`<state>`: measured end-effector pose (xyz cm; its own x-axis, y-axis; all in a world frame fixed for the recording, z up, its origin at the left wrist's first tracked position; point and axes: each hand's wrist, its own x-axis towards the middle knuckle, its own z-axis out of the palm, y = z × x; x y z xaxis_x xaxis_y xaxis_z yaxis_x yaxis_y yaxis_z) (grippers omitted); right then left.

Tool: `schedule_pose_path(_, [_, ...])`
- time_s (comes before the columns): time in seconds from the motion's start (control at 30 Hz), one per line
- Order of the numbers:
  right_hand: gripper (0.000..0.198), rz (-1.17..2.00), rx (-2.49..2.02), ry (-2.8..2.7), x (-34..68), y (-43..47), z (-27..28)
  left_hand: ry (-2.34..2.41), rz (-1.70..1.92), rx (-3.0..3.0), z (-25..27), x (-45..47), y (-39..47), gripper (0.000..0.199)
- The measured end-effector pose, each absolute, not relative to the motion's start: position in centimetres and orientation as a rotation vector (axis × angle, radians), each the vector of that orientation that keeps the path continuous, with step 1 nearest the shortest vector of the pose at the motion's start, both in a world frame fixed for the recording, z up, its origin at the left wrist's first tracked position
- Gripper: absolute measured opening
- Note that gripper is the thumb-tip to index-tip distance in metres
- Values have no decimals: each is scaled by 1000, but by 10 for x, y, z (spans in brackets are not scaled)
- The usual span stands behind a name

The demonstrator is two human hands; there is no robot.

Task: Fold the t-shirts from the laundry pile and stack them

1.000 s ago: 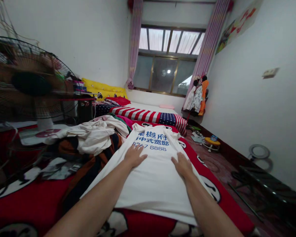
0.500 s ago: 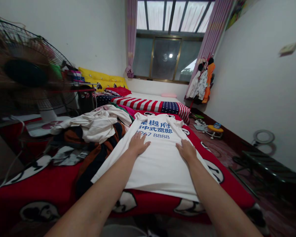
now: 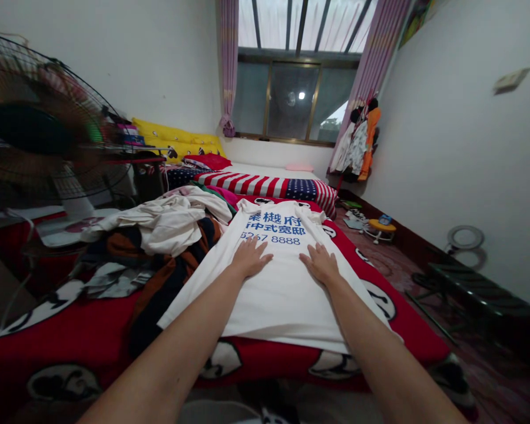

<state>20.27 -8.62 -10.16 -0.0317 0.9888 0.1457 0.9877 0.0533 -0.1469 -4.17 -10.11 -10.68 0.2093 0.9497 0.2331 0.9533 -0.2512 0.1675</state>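
A white T-shirt (image 3: 282, 300) with blue printed characters and digits lies spread out, its hem towards me. Beneath it is a red blanket (image 3: 115, 330) with black-and-white cartoon patterns. My left hand (image 3: 249, 257) rests flat on the shirt, just below the print, with its fingers spread. On the shirt's right half lies my right hand (image 3: 321, 263), palm down, fingers apart. Neither hand grips the cloth. A few creases show around the sleeves and sides.
To the left, a heap of clothes (image 3: 172, 221) touches the shirt's edge. A large fan (image 3: 30, 129) stands beyond it. Behind are a bed with a flag-patterned cover (image 3: 256, 184) and yellow cushions (image 3: 176, 141). An orange stool (image 3: 382, 225) and dark bench (image 3: 477, 294) stand right.
My right hand has slid inward, to the left across the shirt, and its fingers have spread more. My left hand has shifted slightly. The whole view has turned a little.
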Motion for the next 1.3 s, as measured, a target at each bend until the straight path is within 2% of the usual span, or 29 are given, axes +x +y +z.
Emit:
schedule_pose_path(0.27, [66, -4, -2118, -2043, 201, -89, -99, -1942, -435, -2397, -105, -40, -105, 61])
schedule_pose_path(0.57, [70, -81, -2146, -1952, 201, -89, -100, -1981, -439, -2337, -105, -40, -104, 66])
schedule_pose_path(0.77, [70, 22, -2148, -2063, 202, -88, -101, -1980, -389, -2374, -106, -39, -103, 65])
schedule_pose_path(0.83, [70, -54, -2114, -2008, 200, -91, -99, -1963, -515, -2338, -102, -39, -106, 66])
schedule_pose_path(0.93, [67, -394, -1941, -1844, 198, -98, -92, -1752, -916, -2163, -92, -40, -112, 64])
schedule_pose_path(1.0, [64, -533, -1839, -1827, 196, -99, -90, -1621, -1013, -2128, -89, -40, -113, 59])
schedule_pose_path(1.17, [62, -79, -1920, -2260, 197, -90, -102, -1734, -543, -2513, -102, -39, -104, 53])
schedule_pose_path(1.3, [63, -124, -1819, -2141, 199, -88, -105, -1774, -649, -2430, -105, -39, -102, 60])
